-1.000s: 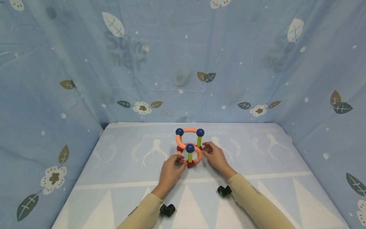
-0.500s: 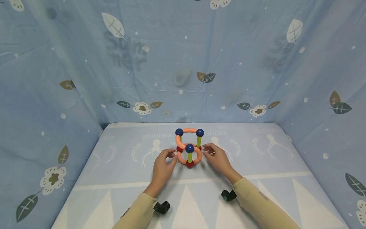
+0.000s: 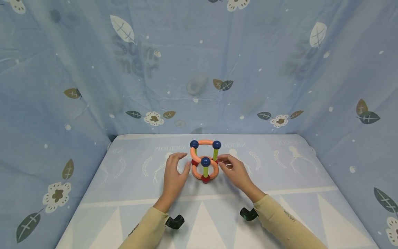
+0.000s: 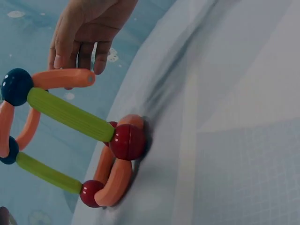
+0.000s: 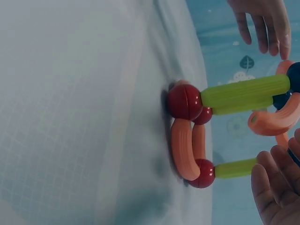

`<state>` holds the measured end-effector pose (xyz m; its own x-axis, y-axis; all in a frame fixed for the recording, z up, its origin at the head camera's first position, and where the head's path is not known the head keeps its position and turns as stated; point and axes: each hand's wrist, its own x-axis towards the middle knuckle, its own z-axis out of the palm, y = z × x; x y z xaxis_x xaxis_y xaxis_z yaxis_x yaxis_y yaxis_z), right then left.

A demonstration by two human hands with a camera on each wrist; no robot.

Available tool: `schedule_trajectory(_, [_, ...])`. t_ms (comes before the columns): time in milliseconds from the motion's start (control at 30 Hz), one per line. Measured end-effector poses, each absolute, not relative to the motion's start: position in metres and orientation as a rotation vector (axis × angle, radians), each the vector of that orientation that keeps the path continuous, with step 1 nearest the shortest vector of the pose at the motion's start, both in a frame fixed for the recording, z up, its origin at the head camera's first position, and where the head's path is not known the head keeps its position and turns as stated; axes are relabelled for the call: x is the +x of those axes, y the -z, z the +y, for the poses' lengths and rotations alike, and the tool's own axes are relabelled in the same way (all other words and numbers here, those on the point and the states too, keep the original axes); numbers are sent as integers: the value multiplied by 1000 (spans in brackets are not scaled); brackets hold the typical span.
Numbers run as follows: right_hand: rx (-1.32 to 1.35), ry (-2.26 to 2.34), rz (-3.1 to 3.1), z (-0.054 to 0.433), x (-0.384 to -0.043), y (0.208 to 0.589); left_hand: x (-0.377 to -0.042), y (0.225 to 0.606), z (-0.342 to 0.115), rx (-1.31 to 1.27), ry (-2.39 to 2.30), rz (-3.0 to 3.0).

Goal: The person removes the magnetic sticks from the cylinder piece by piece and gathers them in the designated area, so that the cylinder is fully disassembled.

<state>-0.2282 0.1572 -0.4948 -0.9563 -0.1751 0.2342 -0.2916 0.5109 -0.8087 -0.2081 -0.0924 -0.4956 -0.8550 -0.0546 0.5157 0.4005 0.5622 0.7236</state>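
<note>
Blue fabric hangings printed with leaves and white flowers (image 3: 46, 121) enclose the left, back and right of a pale grey-blue, white-patterned tabletop (image 3: 124, 186). The left hand (image 3: 174, 176), thumb and fingers widely parted, holds nothing. Beside it, mid-table, stands a frame of blue and red balls, green straight rods and orange curved rods (image 3: 205, 162). The right hand (image 3: 236, 173), loosely bent and gripping nothing, is at its right; contact is unclear.

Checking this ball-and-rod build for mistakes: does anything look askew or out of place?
Yes, one curved orange rod: it meets a blue ball at one end, but both wrist views show its other end bare, joined to no ball. Nothing looks damaged.
</note>
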Motion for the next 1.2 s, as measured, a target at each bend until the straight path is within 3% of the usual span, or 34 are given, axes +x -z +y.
schedule_trajectory(433, [514,-1534,-2583,151,-223,491,-213,484,-80,-627,1163,-2265])
schedule_trajectory(1200, [615,-1513,-2540,147,-222,496,-220,475,-66,-782,1051,-2266])
